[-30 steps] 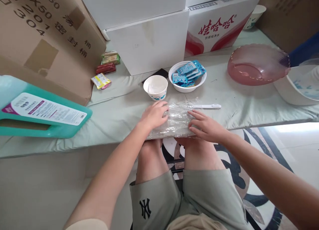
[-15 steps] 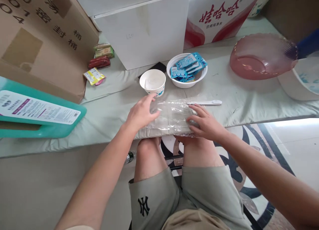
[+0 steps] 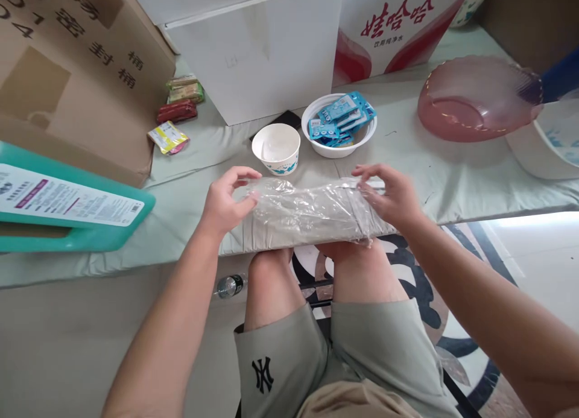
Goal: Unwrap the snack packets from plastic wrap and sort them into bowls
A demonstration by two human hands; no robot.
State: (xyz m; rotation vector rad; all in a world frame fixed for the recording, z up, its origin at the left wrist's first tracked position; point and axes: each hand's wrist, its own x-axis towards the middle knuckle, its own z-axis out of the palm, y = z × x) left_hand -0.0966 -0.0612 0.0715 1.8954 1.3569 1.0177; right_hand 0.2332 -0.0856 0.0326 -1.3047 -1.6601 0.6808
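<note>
A crinkled clear plastic bag is stretched sideways along the front edge of the cloth-covered table. My left hand has its left end between thumb and curled fingers. At the other end, my right hand pinches the bag's upper right corner. Behind the bag stands a paper bowl with a blue-green print, with something clear or whitish inside. A white handled tool, mostly covered by the bag and my right fingers, lies near that corner.
A white bowl of blue sachets sits behind, before white boxes. Small snack packets and a green jug are at left. On the right are a pink translucent bowl and a white tub. A bottle lies below.
My hands have moved apart, left hand leftward and right hand rightward. The bag is now pulled wider between them, with its ends raised, and covers more of the white tool.
</note>
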